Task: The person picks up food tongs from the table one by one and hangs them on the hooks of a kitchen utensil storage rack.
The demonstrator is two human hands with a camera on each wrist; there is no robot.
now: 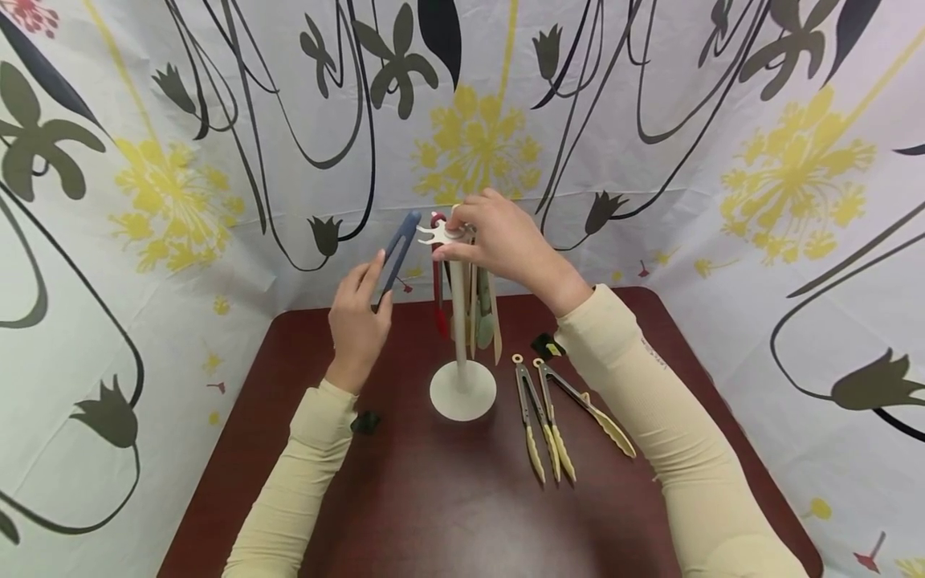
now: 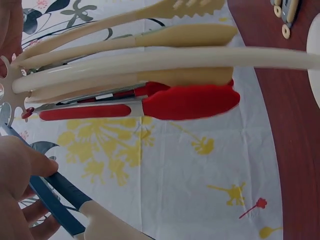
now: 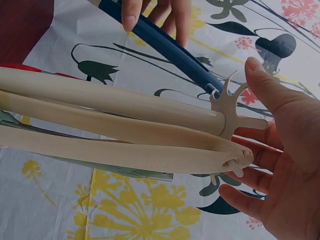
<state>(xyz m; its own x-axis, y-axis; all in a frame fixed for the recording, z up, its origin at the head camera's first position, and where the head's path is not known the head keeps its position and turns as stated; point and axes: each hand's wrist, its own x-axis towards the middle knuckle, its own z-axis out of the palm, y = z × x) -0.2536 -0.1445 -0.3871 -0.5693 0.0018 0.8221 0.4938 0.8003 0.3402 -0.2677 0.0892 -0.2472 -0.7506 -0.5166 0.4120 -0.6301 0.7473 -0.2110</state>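
My left hand (image 1: 359, 325) grips a pair of tongs with blue handles (image 2: 70, 192) and cream ends, its hinged tip close beside the stand's hooked top. A cream utensil stand (image 1: 462, 393) with a round base and one pole stands upright. At its top, my right hand (image 1: 502, 241) holds the hook ring (image 3: 227, 110) between thumb and fingers. Red tongs (image 2: 190, 102) hang from the hooks, along with several cream utensils (image 3: 110, 152) and a green one (image 1: 485, 329).
Two pairs of tongs with cream scalloped ends (image 1: 560, 449) lie right of the base on the dark red table (image 1: 462, 498). A small black item with a yellow mark (image 1: 547, 346) lies behind them, and another dark item (image 1: 366, 422) sits near my left sleeve. Patterned cloth (image 1: 477, 48) surrounds the table.
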